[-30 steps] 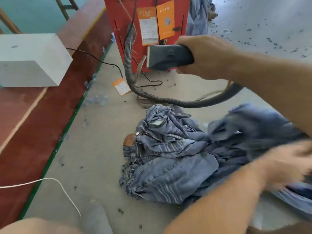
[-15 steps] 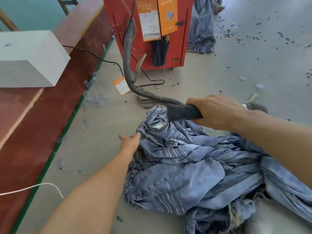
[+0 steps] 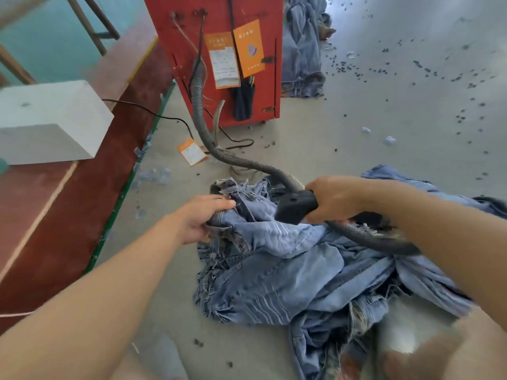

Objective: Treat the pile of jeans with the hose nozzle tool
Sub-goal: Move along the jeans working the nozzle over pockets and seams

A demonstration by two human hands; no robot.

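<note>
Head view: left hand (image 3: pixel 201 219) pinches the top jeans' (image 3: pixel 274 267) waistband, likely to pin the cloth while the right hand (image 3: pixel 336 198), fingers curled round the nozzle (image 3: pixel 295 207), presses it there. Pile lies on a grey floor (image 3: pixel 356 138) scattered with dark bits, hose (image 3: pixel 203 124) running to a red cabinet (image 3: pixel 219 17).

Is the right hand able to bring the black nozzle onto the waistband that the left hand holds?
Probably yes. The right hand grips the nozzle just beside the waistband that the left hand grips, with only loose denim between them.
</note>
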